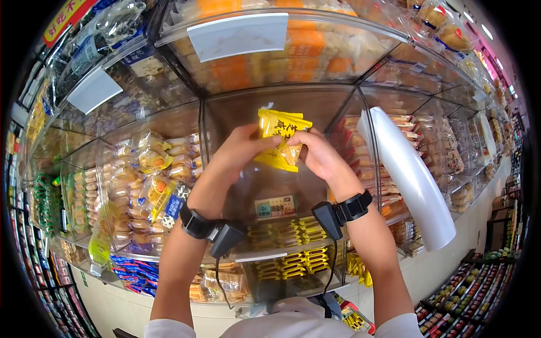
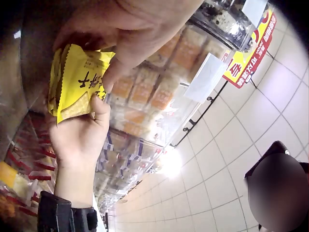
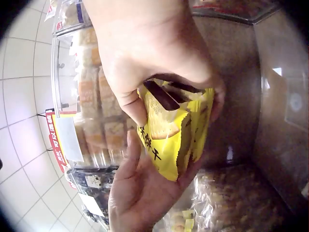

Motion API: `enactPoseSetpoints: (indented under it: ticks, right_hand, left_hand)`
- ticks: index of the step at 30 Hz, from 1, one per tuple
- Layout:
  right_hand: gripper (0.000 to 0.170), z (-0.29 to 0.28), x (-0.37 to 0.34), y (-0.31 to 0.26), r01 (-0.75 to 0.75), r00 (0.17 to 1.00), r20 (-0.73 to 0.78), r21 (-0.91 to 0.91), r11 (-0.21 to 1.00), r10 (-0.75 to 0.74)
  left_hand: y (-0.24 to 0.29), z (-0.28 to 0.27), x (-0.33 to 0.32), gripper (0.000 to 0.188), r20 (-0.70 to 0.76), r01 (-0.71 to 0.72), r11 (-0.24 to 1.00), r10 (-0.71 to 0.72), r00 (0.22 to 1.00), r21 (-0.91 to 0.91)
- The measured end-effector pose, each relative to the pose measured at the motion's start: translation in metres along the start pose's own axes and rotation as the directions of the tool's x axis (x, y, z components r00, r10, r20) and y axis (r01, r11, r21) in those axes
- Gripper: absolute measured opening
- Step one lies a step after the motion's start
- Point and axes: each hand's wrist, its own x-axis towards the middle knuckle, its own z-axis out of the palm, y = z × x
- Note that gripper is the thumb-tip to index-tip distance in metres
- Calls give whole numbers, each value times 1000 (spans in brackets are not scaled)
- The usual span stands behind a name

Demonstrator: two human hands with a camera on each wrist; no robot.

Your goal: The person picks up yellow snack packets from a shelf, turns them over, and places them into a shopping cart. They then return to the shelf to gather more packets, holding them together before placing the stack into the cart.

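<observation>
White shirt (image 1: 293, 325) closest; left hand (image 1: 239, 147) and right hand (image 1: 324, 156) both pinch yellow packets (image 1: 278, 125) between them, neither nearer.

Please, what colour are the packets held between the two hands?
The packets are yellow with dark lettering, shown best in the left wrist view.

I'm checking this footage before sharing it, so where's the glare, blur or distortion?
Head view: the shelf edge bows and the plastic roll shines; left wrist view: white glare burns out a spot beside the floor, and a patch at lower right is blurred; right wrist view: corners go dark, but lettering on the packet is legible.
</observation>
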Motion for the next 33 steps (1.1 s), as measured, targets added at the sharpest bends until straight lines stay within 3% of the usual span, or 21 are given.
enactPoseSetpoints:
  ticks: [7, 14, 17, 19, 22, 26, 30, 33]
  right_hand:
    - [33, 5, -6, -6, -32, 999, -24, 3, 999, 32]
    - [40, -1, 2, -1, -40, 999, -30, 45, 998, 42]
    - [43, 1, 2, -2, 6, 998, -68, -25, 1000, -7]
    - [47, 1, 1, -4, 80, 997, -1, -155, 985, -81]
    - [52, 0, -2, -10, 138, 989, 109, -392, 910, -104]
    - [55, -6, -2, -15, 138, 979, 203, -505, 852, -39]
    - [57, -9, -2, -15, 161, 980, 187, -526, 835, -71]
    - [51, -6, -3, -20, 142, 990, 66, -465, 874, -126]
  left_hand:
    - [3, 2, -3, 37, -44, 16, 1000, -17, 999, -26]
    - [-2, 0, 2, 49, -161, 37, 999, -43, 986, -35]
    - [0, 1, 0, 55, -186, 47, 997, -58, 981, -62]
    - [1, 1, -2, 60, -164, 16, 990, -39, 986, -141]
    - [8, 4, -6, 67, -268, 6, 957, -87, 960, -289]
    - [-10, -5, 7, 69, -119, -45, 999, 47, 992, 13]
    - [-3, -2, 1, 58, -90, -26, 997, 33, 995, 79]
    - [1, -1, -1, 50, -68, 44, 998, -41, 997, 35]
